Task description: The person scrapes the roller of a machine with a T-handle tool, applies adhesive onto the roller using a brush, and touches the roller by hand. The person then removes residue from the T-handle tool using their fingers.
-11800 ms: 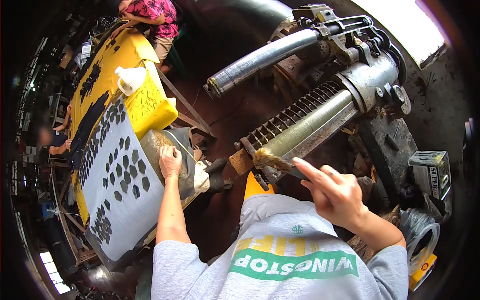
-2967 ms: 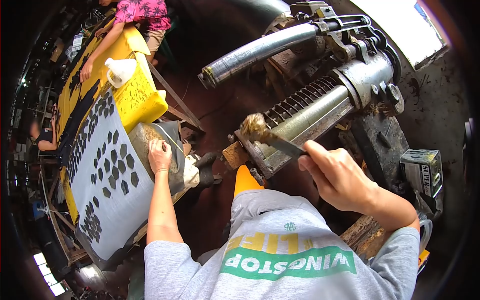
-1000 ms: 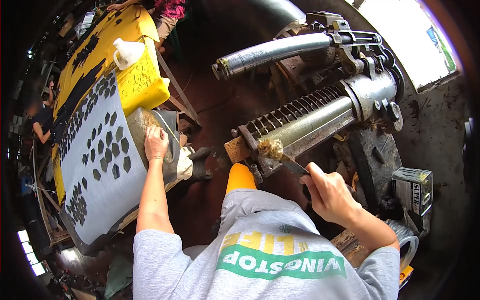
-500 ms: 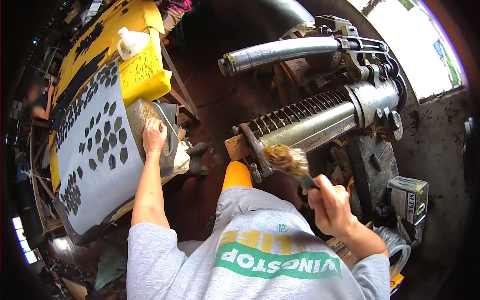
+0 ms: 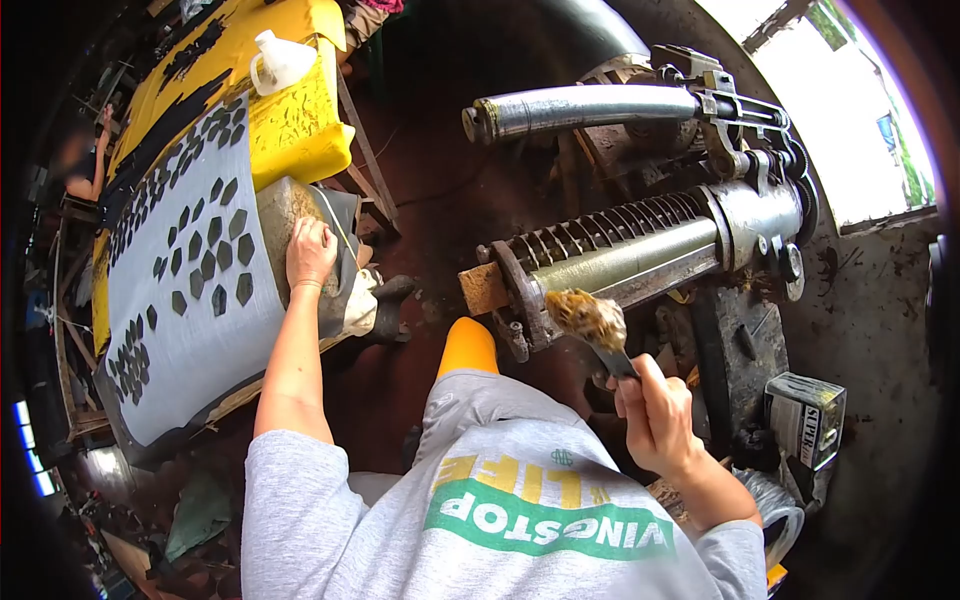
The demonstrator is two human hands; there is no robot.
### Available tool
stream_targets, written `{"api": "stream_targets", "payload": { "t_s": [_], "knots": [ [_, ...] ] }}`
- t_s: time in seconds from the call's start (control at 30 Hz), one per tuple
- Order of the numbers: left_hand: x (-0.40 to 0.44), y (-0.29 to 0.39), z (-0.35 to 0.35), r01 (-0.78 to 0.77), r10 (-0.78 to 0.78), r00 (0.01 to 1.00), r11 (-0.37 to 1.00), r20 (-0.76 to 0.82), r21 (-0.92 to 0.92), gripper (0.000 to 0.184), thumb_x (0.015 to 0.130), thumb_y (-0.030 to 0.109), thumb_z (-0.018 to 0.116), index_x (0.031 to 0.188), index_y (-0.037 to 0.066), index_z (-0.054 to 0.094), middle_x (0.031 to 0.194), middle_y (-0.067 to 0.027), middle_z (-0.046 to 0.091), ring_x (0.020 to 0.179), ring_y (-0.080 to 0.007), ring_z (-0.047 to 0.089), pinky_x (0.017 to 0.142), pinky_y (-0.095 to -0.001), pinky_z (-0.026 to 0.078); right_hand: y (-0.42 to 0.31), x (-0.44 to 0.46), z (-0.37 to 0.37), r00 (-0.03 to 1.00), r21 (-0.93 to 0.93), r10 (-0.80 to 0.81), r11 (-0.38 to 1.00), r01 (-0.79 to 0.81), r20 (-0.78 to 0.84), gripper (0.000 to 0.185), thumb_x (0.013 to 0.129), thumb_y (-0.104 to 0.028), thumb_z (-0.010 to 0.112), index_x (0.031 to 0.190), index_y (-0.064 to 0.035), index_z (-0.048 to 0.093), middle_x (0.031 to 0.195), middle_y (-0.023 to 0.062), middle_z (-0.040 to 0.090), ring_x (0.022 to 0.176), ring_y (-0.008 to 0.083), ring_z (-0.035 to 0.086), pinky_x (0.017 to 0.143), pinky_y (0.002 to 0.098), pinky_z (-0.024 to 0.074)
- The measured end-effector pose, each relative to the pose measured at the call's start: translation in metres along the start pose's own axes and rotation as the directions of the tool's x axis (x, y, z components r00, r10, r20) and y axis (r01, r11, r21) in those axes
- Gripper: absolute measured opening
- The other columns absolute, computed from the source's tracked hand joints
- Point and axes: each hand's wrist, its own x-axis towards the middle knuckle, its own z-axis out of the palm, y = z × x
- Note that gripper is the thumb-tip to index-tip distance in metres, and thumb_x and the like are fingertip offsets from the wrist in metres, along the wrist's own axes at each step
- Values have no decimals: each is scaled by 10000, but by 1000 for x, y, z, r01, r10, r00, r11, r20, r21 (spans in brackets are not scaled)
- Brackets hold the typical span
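Note:
My right hand [image 5: 660, 415] is closed round the dark handle of a brush [image 5: 588, 318]. Its bristles are clotted with a brown, glue-like substance and point up and left, in front of the near end of a long metal machine [image 5: 630, 250]. My left hand [image 5: 312, 252] has its fingers curled at the edge of a mottled grey-brown, box-like container [image 5: 285, 205], whose inside I cannot see. Left of it lies a light grey sheet [image 5: 215, 345] with several dark pentagon-shaped pieces [image 5: 213, 230] spread over it.
A yellow covering [image 5: 300, 150] bears a white plastic jug [image 5: 283, 62]. A second metal cylinder [image 5: 590, 106] extends above the machine. A labelled tin [image 5: 805, 420] stands at the right near the wall. At the far left a person's arm [image 5: 100, 160] shows.
The view has turned slightly, shifting the tables and machine in the frame. The brush points a little more upright in my right hand. My left hand stays at the container.

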Motion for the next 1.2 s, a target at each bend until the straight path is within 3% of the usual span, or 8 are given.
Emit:
{"api": "stream_targets", "payload": {
  "t_s": [0.1, 0.27, 0.4, 0.57, 0.7, 0.87, 0.97, 1.2],
  "knots": [
    [0, -2, 3, -8, 8, 1000, 1000, -6, 13, 83, 766, 93, 589, 785, 14, 601, 894, -147, 603, 965, -305, 559, 862, -394, 475, 8, -2, 3, 996, -87, 9, 996, -2, 86, 21, 887, 23, 508, 904, 24, 495, 574, 146, 536, 478, 329, 574, 432, 372, 436],
    [0, -2, 1, -2, 2, 1000, 1000, 1, 16, 85, 764, 93, 591, 784, 11, 600, 893, -148, 603, 964, -305, 559, 864, -393, 476, -9, -3, -4, 998, 85, 61, 995, -61, 10, 42, 906, 11, 493, 873, 26, 516, 563, 144, 524, 446, 320, 549, 425, 356, 422],
    [0, 1, 1, 10, -10, 1000, 1000, 5, 22, 86, 764, 93, 593, 791, 12, 605, 895, -149, 603, 968, -306, 560, 871, -389, 475, 8, -3, 4, 992, -77, 76, 995, -68, 105, 23, 899, 17, 503, 883, 17, 486, 550, 140, 507, 452, 334, 542, 425, 368, 420],
    [0, 0, -1, 9, -9, 1000, 1000, 2, 13, 87, 763, 91, 596, 793, 11, 609, 895, -150, 604, 969, -306, 561, 878, -385, 472, -7, -6, -4, 1000, 66, 0, 998, 0, -5, 25, 899, 11, 501, 895, 17, 477, 558, 137, 534, 469, 346, 554, 440, 351, 449],
    [1, 2, 0, 14, -15, 1000, 1000, 3, 20, 85, 761, 90, 597, 787, 9, 605, 885, -149, 601, 965, -306, 559, 877, -385, 472, 17, -7, 14, 997, -38, 75, 997, -74, 16, 53, 915, 0, 478, 889, 26, 517, 528, 82, 501, 423, 218, 549, 429, 304, 429],
    [1, 2, -3, 3, -3, 1000, 1000, -4, 2, 86, 762, 91, 595, 783, 8, 602, 874, -148, 597, 962, -303, 556, 871, -385, 473, -7, -6, -4, 1000, 68, 2, 998, 0, -21, 20, 910, 4, 486, 900, 21, 482, 575, 137, 544, 466, 308, 573, 438, 328, 440],
    [1, 3, -1, 2, -2, 1000, 1000, -6, 11, 86, 762, 89, 594, 778, 5, 601, 879, -149, 599, 957, -305, 557, 867, -388, 472, 12, -6, 7, 993, -55, 59, 997, -54, 100, 41, 912, 15, 463, 898, 32, 498, 544, 90, 517, 430, 215, 553, 439, 298, 430],
    [1, 3, -2, 6, -6, 1000, 1000, -3, 6, 81, 762, 84, 592, 778, 5, 603, 882, -150, 602, 960, -306, 557, 868, -389, 472, 1, -8, 5, 993, 144, 113, 982, -118, 47, 74, 926, -6, 448, 866, 23, 481, 521, 81, 490, 423, 203, 534, 442, 289, 418]
  ]
}}
